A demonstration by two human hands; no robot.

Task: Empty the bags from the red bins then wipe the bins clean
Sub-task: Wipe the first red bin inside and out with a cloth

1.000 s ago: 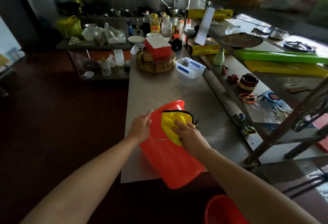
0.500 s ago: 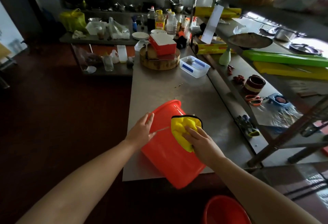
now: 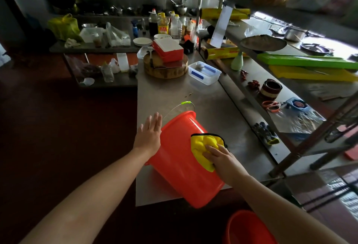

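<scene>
Against the wall of the tipped red bin (image 3: 180,164), a yellow cloth (image 3: 203,145) is pressed by the flat right hand (image 3: 222,161); the left hand (image 3: 149,135) is held straight-fingered alongside. The bin is laid lengthwise along the table (image 3: 213,112), mouth pointed away, base overhanging.

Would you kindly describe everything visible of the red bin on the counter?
The red bin looks like glossy plastic, tapering toward its base. It lies tipped on the counter, mouth facing away, base overhanging the near edge. A wire handle with a green grip rises past the rim. The left hand, fingers straight, lies against its left wall; the right hand presses a yellow cloth on its upper side.
</scene>
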